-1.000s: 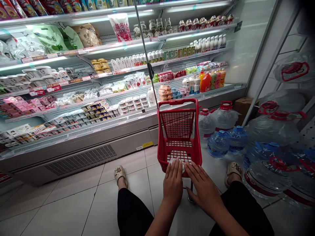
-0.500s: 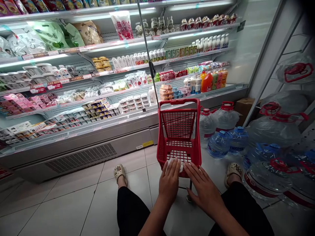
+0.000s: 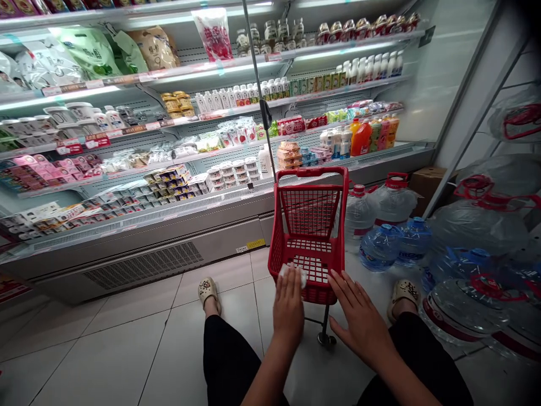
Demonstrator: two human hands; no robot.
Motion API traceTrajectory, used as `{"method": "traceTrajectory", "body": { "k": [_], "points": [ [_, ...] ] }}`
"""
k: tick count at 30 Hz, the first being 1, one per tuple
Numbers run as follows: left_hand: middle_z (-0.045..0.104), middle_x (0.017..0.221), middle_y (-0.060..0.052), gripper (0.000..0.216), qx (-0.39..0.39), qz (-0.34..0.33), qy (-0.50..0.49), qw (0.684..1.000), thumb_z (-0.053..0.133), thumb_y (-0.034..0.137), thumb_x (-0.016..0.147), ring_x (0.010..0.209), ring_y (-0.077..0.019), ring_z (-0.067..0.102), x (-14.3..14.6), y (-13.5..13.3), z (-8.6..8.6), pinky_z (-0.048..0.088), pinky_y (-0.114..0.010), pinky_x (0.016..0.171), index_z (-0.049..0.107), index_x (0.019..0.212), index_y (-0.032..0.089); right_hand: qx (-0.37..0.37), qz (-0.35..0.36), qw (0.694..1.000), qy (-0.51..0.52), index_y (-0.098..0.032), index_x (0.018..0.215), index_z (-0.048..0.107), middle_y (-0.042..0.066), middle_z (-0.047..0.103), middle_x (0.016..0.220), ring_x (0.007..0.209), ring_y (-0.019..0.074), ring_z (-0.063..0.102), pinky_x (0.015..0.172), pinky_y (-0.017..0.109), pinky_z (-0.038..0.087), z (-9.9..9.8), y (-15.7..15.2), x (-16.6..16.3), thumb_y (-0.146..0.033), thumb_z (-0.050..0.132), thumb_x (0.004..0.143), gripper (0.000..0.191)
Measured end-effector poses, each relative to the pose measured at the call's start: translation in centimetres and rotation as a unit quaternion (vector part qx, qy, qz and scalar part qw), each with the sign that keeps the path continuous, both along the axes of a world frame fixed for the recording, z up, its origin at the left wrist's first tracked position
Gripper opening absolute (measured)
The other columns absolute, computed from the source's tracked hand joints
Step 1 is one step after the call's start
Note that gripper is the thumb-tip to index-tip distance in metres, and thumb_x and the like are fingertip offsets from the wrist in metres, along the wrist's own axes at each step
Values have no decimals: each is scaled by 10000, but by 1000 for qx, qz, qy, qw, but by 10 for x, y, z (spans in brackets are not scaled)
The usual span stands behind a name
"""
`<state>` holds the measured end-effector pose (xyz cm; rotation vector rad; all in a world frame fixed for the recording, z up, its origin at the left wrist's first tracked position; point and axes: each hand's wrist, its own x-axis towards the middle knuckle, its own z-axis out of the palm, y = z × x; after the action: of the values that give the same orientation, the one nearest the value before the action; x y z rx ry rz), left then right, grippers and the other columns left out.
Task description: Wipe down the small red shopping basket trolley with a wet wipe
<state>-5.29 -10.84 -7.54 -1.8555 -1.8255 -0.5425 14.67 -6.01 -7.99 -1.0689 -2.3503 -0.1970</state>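
Observation:
A small red plastic shopping cart (image 3: 313, 206) stands between my feet, with its grid basket toward me. My left hand (image 3: 289, 304) lies on the left part of the near rim, fingers together and stretched forward. Under those fingers is a crumpled white tissue (image 3: 302, 277), pressed against the cart; most of it is covered by the hand. My right hand (image 3: 360, 316) rests its fingertips at the right corner of the same rim, with the fingers extended and the thumb apart. Nothing shows in the right hand.
A refrigerated display case (image 3: 139, 248) full of dairy goods and drinks runs behind the cart, with a glass door edge (image 3: 264, 113) upright before it. Large water bottles (image 3: 462, 307) crowd the right side. Pale tiles (image 3: 122, 338) cover the floor.
My left hand has slid slightly left along the rim with the tissue. The right hand has shifted right, so the gap between the hands is wider.

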Motion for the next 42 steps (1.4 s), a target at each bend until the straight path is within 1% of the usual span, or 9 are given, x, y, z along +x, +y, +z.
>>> {"method": "traceTrajectory", "body": {
  "k": [6,12,19,22,26,29,34,38,42],
  "points": [
    [246,1706,-88,875,-26,-81,36,996,341,-66,867,1579,-215,234,7,-7,-2,413,-422,1229,97,1678,156,-2,4,1000,-1,-221,1686,18,27,206,1737,1599,279,188,1266,504,283,5,-9,-3,-388,437,992,828],
    [316,1690,-109,866,2,40,17,999,330,-75,896,1576,-242,246,-38,-14,8,417,-456,1227,71,1682,181,2,20,1000,8,-217,1687,55,17,217,1734,1600,271,182,1251,476,310,1,-17,-15,-348,463,967,838],
    [304,1693,-125,820,-31,-25,39,998,394,-22,888,1582,-241,236,4,-15,-4,414,-446,1231,155,1663,101,14,43,999,5,-189,1683,95,34,252,1723,1595,266,201,1255,470,293,6,-22,-28,-353,501,941,862],
    [313,1692,-103,804,-38,-56,55,996,381,-26,887,1581,-223,243,-1,-17,-1,396,-422,1242,198,1657,113,13,63,998,-17,-208,1685,64,29,272,1716,1583,233,245,1284,469,232,15,-3,-14,-348,471,964,839],
    [366,1669,-115,808,-13,4,34,999,332,-59,891,1564,-225,293,-20,-15,6,418,-432,1225,179,1661,129,11,70,997,-26,-236,1685,26,29,227,1730,1585,232,239,1285,479,220,18,18,-5,-283,459,956,849],
    [363,1670,-129,818,-14,30,16,999,360,-45,890,1566,-242,288,-15,-13,5,423,-458,1221,155,1664,124,6,71,997,-11,-236,1685,34,40,164,1745,1593,245,212,1268,475,262,14,11,-16,-288,488,924,888],
    [293,1700,-112,819,-55,-49,40,996,401,-9,871,1590,-230,217,2,-21,3,370,-431,1254,186,1655,90,8,69,997,-15,-205,1684,85,46,188,1738,1598,238,197,1286,467,225,14,-11,-31,-305,514,909,891],
    [307,1695,-103,823,-53,-52,58,996,376,-27,876,1584,-215,238,-27,-29,8,367,-425,1254,178,1662,116,39,108,992,-47,-218,1683,86,15,255,1718,1595,213,202,1309,476,152,24,3,-25,-295,485,935,851],
    [365,1670,-112,843,-32,17,48,998,356,-55,885,1563,-217,299,-50,-29,11,399,-435,1238,124,1673,139,69,111,990,-56,-269,1681,100,18,230,1726,1595,228,204,1302,523,148,34,29,-28,-241,484,931,843]
  ]
}}
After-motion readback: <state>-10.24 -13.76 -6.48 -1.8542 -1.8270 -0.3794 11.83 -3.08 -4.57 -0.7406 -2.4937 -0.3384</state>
